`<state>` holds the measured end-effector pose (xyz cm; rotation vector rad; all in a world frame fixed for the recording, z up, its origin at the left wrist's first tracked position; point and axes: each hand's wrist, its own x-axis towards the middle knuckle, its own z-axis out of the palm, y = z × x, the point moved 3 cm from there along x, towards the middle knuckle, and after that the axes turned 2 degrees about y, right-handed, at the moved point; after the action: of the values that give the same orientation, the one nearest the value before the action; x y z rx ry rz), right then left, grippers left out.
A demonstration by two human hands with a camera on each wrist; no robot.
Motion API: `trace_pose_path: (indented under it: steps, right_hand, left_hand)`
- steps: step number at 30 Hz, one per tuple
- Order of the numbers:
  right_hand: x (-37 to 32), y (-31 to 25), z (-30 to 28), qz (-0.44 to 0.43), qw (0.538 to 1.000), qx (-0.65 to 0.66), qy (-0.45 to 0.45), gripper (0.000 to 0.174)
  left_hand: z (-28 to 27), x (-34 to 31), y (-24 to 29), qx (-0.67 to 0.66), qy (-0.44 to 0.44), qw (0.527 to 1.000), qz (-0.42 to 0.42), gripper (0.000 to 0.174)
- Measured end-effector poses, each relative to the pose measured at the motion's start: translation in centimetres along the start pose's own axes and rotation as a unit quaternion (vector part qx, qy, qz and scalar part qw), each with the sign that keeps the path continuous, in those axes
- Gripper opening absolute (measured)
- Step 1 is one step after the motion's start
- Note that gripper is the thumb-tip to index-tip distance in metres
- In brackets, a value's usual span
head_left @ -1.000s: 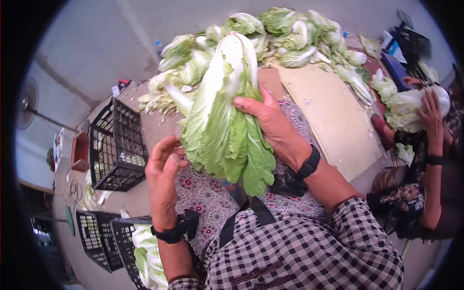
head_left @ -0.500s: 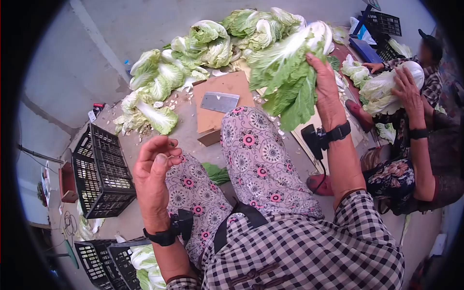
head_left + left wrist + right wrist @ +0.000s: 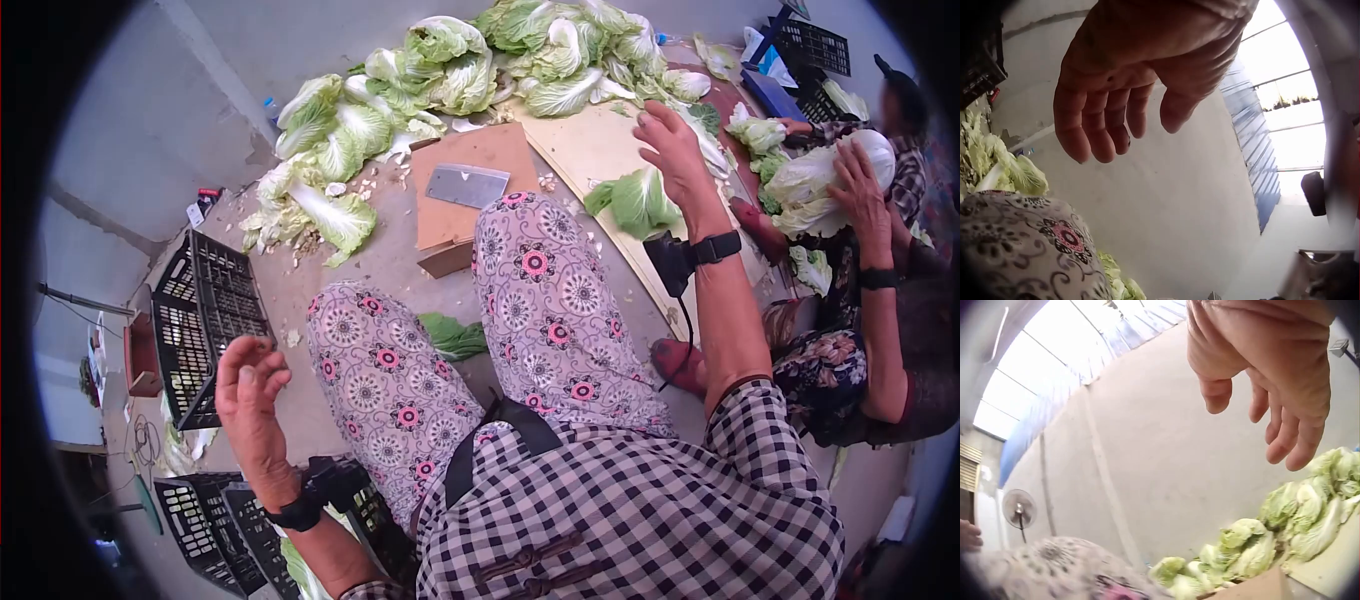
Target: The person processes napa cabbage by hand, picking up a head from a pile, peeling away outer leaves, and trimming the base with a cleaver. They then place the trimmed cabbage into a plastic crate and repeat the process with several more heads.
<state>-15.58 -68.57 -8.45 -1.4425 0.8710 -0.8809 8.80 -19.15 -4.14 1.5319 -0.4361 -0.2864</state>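
Observation:
My right hand [image 3: 675, 155] is raised over the pale board, fingers loosely bent, and holds nothing; the right wrist view shows the same hand [image 3: 1272, 381] empty. Just below it in the head view, a green cabbage leaf [image 3: 640, 203] overlaps the board [image 3: 560, 135], partly hidden by the hand and wrist. Off to the left, my left hand [image 3: 250, 400] hangs in the air near the black crate [image 3: 210, 320], fingers slightly curled with nothing in them. The left wrist view also shows that hand [image 3: 1122, 81] empty. A cleaver [image 3: 467, 185] lies on a brown cardboard box [image 3: 435, 225] before my knees.
Napa cabbages and loose leaves [image 3: 450, 70] are heaped along the wall. Another person's hand [image 3: 860, 190] holds a cabbage [image 3: 815, 190] at the right. More black crates [image 3: 200, 520] stand at the lower left. A green leaf [image 3: 452, 337] lies between my knees.
The leafy napa cabbage held in my right hand moved right and forward, then left the hand. My left hand has moved left and down, staying empty. The cleaver and box came into view.

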Motion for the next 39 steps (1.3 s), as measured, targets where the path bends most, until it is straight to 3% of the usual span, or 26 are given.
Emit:
trace_pose_path:
  steps: [2,6,10,11,14,15,16,18,20,21,25,31,34,37,39]
  right_hand:
    - [-2.7,-4.4,5.1,-0.057,0.988,0.077,-0.118,0.051]
    - [-8.3,-8.0,12.1,-0.061,0.94,0.165,-0.292,0.041]
    - [-13.2,-8.5,16.7,-0.044,0.893,0.143,-0.424,0.039]
    - [-14.2,-8.4,17.4,-0.037,0.885,0.129,-0.447,0.04]
    - [-15.6,-7.7,19.3,-0.026,0.864,0.095,-0.494,0.041]
    - [-15.9,-7.4,19.9,-0.019,0.853,0.087,-0.515,0.04]
    - [-16.0,-7.2,20.3,-0.015,0.845,0.078,-0.528,0.04]
    - [-15.8,-6.5,20.4,-0.006,0.841,0.061,-0.538,0.039]
    - [-15.8,-6.1,20.7,0.014,0.838,0.04,-0.544,0.038]
    - [-15.8,-6.1,20.7,0.02,0.843,0.032,-0.536,0.037]
    - [-15.9,-6.0,20.7,0.029,0.842,0.032,-0.538,0.036]
    - [-15.7,-5.9,20.6,0.044,0.848,0.018,-0.527,0.034]
    - [-15.4,-5.7,20.3,0.044,0.851,0.022,-0.524,0.034]
    - [-15.2,-5.9,20.4,0.048,0.851,0.022,-0.523,0.033]
    - [-15.3,-5.8,20.5,0.05,0.85,0.016,-0.525,0.032]
  left_hand:
    - [-3.6,-1.5,-0.5,0.002,0.058,0.998,-0.018,0.037]
    - [-10.2,-7.1,-0.8,0.017,0.17,0.983,-0.066,0.043]
    - [-16.3,-13.3,-1.5,0.053,0.31,0.941,-0.124,0.049]
    - [-17.4,-15.0,-1.7,0.071,0.352,0.926,-0.117,0.042]
    - [-21.4,-19.8,-3.4,0.267,0.424,0.851,-0.16,0.038]
    - [-24.9,-21.6,-6.5,0.329,0.388,0.857,-0.081,0.041]
    - [-26.6,-22.9,-8.1,0.438,0.369,0.813,-0.104,0.044]
    - [-25.8,-23.9,-9.5,0.489,0.369,0.778,-0.139,0.047]
    - [-26.5,-25.1,-12.3,0.435,0.353,0.806,-0.189,0.052]
    - [-26.2,-25.5,-13.2,0.333,0.351,0.84,-0.248,0.057]
    - [-25.1,-25.1,-13.8,0.469,0.344,0.751,-0.313,0.062]
    - [-26.1,-22.9,-15.4,0.493,0.272,0.698,-0.442,0.065]
    - [-26.1,-22.6,-14.8,0.515,0.274,0.689,-0.43,0.066]
    - [-25.4,-22.8,-12.4,0.374,0.35,0.786,-0.345,0.064]
    - [-23.9,-22.1,-10.5,0.402,0.39,0.794,-0.235,0.064]
